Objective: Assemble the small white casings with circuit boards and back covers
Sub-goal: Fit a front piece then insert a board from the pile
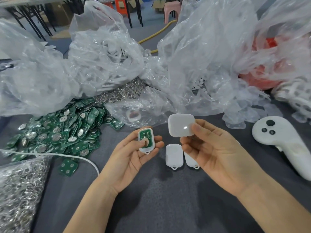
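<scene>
A white casing (146, 140) is held in the left hand (134, 158) above the near middle of the grey worktop (168, 199). A green board (145, 134) is seated face up in the casing. The thumb is laid on the round silver cell at the board's lower end, and the fingers (159, 143) are curled round the casing's back and right edge.

A white cover (181, 125) is pinched in the right hand (215, 148). The thumb is set on its near right corner, and the fingers (190, 145) are bent beneath its lower edge. The cover is held just right of the casing and a little higher, apart from it and tilted.

Two closed casings (174, 157) are laid side by side on the worktop between the hands, with their loops toward the person. The right one is partly hidden by the right hand.

A heap (58, 132) of green boards is spread at the left, below crumpled clear bags (101, 56). A bag of metal rings (20, 190) is seen at the near left corner, and a white cable (67, 155) is run across the heap's near edge. A white controller (282, 140) is laid on the worktop at the right.
</scene>
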A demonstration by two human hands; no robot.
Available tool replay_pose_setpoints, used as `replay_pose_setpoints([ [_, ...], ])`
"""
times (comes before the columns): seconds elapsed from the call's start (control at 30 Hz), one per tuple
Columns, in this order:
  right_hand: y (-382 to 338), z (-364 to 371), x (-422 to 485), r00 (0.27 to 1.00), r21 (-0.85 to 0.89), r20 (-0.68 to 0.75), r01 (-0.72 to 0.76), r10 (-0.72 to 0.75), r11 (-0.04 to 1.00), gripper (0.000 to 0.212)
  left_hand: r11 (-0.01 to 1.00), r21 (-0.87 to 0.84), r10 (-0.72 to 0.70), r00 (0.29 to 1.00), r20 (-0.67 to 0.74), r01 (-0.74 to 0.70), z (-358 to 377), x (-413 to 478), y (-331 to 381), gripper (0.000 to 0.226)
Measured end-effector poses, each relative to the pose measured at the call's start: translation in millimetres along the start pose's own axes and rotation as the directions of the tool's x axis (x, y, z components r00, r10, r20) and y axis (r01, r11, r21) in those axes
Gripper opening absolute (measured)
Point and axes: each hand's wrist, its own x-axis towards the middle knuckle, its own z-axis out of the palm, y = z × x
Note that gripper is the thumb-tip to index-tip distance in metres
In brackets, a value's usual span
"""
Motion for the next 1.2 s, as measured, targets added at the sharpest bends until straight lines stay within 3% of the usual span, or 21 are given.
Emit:
replay_pose_setpoints([
  [0.13, 0.8, -4.1, 3.5, 1.0, -0.046, -0.006, 0.013, -0.013, 0.999, 0.022, 0.996, 0.078, -0.045, 0.995, 0.09, 0.038, -1.0, -2.5, -0.2, 0.035],
  [0.37, 14.3, -11.3, 11.2, 0.998, -0.495, -0.016, 0.051, -0.067, 0.868, 0.016, 0.968, 0.185, -0.223, 0.92, 0.321, 0.17, -4.0, -3.3, 1.5, 0.059],
  [0.53, 22.9, -6.5, 19.3, 0.994, -0.68, 0.017, 0.092, -0.111, 0.727, 0.018, 0.96, 0.206, -0.253, 0.904, 0.344, 0.191, -5.5, -4.9, 1.8, 0.061],
  [0.7, 33.7, -2.8, 23.7, 0.968, -0.821, 0.001, 0.144, -0.25, 0.552, 0.02, 0.959, 0.219, -0.248, 0.902, 0.353, 0.178, -5.6, -4.8, 1.7, 0.056],
  [0.83, 34.9, -4.2, 22.4, 0.961, -0.877, 0.054, 0.175, -0.27, 0.448, 0.025, 0.956, 0.204, -0.272, 0.892, 0.36, 0.21, -5.1, -4.2, 3.1, 0.054],
  [0.97, 36.8, -0.3, 17.3, 0.947, -0.901, 0.105, 0.22, -0.304, 0.374, 0.014, 0.957, 0.184, -0.279, 0.874, 0.397, 0.222, -4.4, -5.3, 4.6, 0.045],
  [1.1, 39.2, 1.8, 10.0, 0.932, -0.942, 0.197, 0.266, -0.304, 0.206, 0.041, 0.965, 0.155, -0.253, 0.904, 0.345, 0.211, -5.3, -6.2, 2.8, 0.04],
  [1.2, 43.1, 2.6, 5.9, 0.897, -0.956, 0.228, 0.28, -0.38, 0.088, 0.045, 0.97, 0.146, -0.232, 0.915, 0.329, 0.193, -5.0, -6.4, 1.3, 0.04],
])
